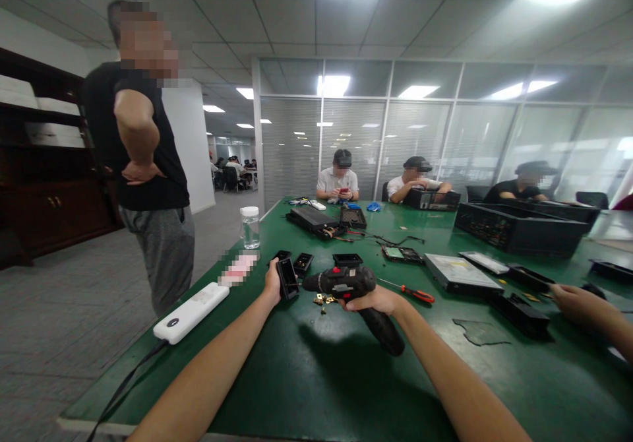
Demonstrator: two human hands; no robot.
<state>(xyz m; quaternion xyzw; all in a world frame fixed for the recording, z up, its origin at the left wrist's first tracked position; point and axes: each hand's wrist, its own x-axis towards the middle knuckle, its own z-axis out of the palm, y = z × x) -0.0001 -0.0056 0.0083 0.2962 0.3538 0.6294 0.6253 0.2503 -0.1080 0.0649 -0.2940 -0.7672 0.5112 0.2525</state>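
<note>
My left hand (271,284) is closed on a small black plastic box (287,279), tilted upright above the green table. In my right hand (376,301) is a black cordless drill (346,282), gripped by its handle, with its chuck pointing left toward the box. The drill's tip is close to the box; whether it touches I cannot tell. Beneath the drill lie several small brass-coloured metal pieces (324,300). Behind the box are another black box (302,264) and part of a further one. A black tray (347,260) lies behind the drill.
A red-and-black screwdriver (418,293) lies right of the drill. Farther right are a silver disc drive (462,274) and a co-worker's hand (583,303). A white power bank (191,311) and a clear bottle (250,229) stand along the left edge. A person (143,138) stands beyond it.
</note>
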